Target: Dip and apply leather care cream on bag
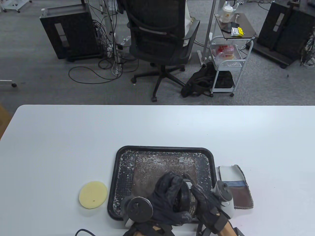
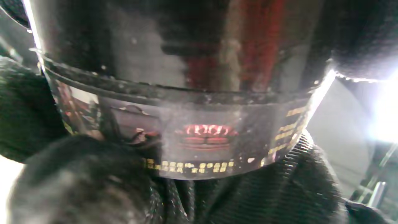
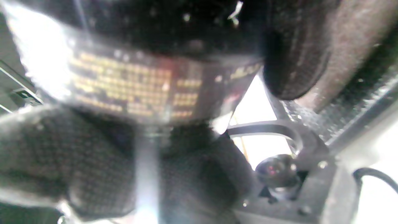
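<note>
Gripping a black cream jar [image 1: 187,198] from both sides, the left hand [image 1: 167,199] and right hand [image 1: 205,200] curl round it above the near end of the black tray [image 1: 118,172]. The jar's contents cannot be seen. The brown leather bag [image 1: 157,169] lies flat in the tray, flecked white. A yellow sponge [image 1: 93,194] rests on the table [image 1: 73,137], left of the tray.

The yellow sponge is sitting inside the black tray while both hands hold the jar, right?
Not quite. The table view shows the yellow sponge lying on the white table, left of the black tray, not inside it. Both hands, left and right, do hold the jar.
</note>
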A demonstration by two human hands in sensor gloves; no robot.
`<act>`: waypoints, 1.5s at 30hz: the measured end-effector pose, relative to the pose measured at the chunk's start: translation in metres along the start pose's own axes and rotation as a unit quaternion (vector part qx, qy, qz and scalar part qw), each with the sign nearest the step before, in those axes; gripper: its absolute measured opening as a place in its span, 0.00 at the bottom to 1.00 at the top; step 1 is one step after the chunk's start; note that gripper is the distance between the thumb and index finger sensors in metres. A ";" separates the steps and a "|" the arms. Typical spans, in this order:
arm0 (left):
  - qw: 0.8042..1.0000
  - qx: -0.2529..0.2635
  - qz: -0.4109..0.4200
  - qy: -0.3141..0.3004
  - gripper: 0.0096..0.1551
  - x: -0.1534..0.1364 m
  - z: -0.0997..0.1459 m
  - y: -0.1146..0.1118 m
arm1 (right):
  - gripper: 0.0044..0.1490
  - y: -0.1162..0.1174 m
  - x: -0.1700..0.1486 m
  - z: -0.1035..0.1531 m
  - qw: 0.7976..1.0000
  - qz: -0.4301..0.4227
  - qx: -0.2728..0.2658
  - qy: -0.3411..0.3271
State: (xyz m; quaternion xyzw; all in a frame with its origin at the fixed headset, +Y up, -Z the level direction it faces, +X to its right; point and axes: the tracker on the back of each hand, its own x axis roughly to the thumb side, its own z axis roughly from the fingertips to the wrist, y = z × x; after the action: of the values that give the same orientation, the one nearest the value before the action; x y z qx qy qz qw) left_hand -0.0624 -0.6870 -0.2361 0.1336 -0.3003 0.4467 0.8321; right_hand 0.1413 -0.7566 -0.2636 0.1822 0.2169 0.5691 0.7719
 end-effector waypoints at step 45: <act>0.758 0.087 -0.290 0.577 0.60 -0.191 0.140 0.227 | 0.54 -0.016 0.020 0.011 0.988 0.124 -0.073 -0.057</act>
State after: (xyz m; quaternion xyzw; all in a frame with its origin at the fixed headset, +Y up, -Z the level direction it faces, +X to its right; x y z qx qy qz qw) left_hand -0.3833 -0.7538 -0.2547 0.0029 0.3302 0.2009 0.9223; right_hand 0.1654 -0.7427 -0.2654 0.1824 0.1062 0.6635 0.7178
